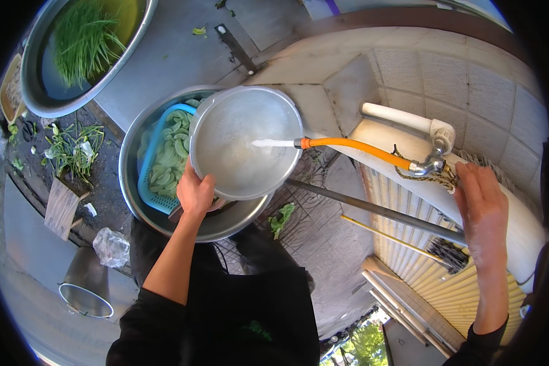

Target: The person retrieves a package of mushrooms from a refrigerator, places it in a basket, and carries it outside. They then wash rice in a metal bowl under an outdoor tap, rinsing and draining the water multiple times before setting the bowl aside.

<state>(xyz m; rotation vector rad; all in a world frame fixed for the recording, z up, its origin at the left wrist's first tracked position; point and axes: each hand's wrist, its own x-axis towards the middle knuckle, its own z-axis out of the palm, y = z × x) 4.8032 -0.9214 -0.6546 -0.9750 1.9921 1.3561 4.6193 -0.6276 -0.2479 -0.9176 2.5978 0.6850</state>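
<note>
My left hand (196, 190) grips the near-left side of a round metal pot (194, 137). Cloudy, bubbly water fills part of the pot. A white stream runs into it from an orange hose (361, 144) fixed to a metal tap (432, 163). At the tap's brass stem, the fingers of my right hand (485, 201) close around the handle, which they mostly hide. Below the pot stands a large steel basin (127, 183). Inside it a blue plastic basket (147, 169) holds pale green vegetable slices (176, 142), partly covered by the pot.
Another metal basin (32, 98) at upper left holds long green leaves (84, 45) in water. Vegetable trimmings (75, 148) litter the ground beside a small wooden stool (63, 208). A metal bucket (84, 279) lies tipped over. A grey pole (375, 210) slants below the hose.
</note>
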